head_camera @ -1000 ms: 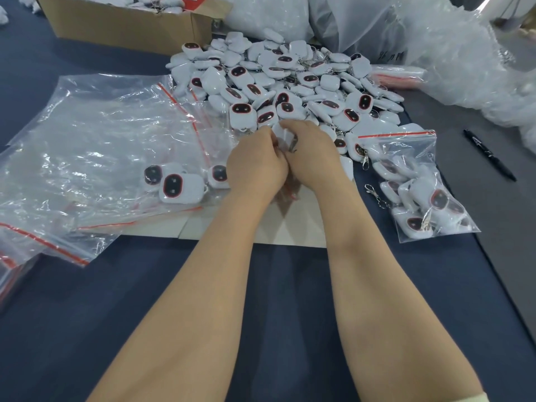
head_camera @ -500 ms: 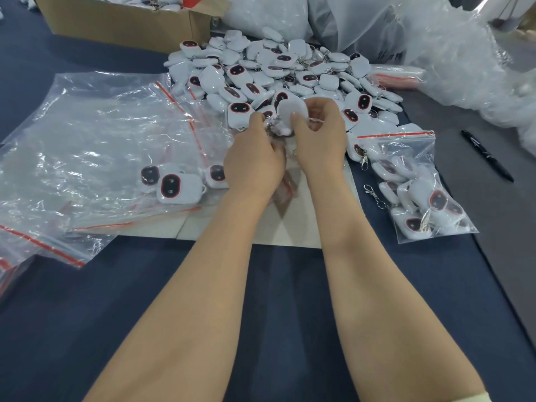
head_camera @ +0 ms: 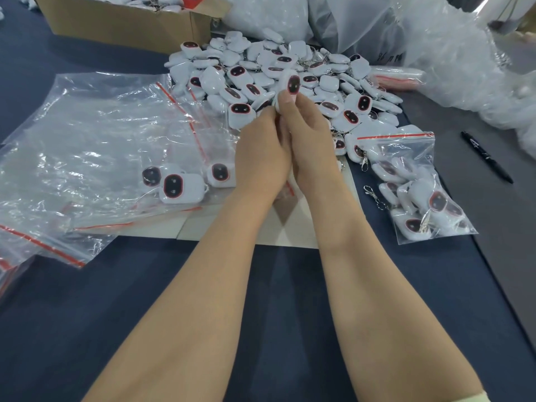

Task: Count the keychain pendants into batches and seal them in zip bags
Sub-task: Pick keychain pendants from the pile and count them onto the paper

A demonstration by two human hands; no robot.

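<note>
The right hand [head_camera: 307,134] pinches 1 pendant [head_camera: 293,84] just above the pile [head_camera: 261,74]; the left hand [head_camera: 261,152] curls beside it, its grip hidden. If the pendant snags neighbours, extras could ride along and spoil the count.

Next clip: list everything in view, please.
pile: many pendants, white, dark faces, back centre
held pendant: one, white, above pile
filled bag: one, clear, right
empty bags: several, clear, red zips, left
loose pendants: three, white, at those bags
box: one, brown, back left
pen: one, black, right
wrap: heap, white, back right
card: one, white, under hands
table: one, blue
left hand: one, against right hand
right hand: one, pinches held pendant
</note>
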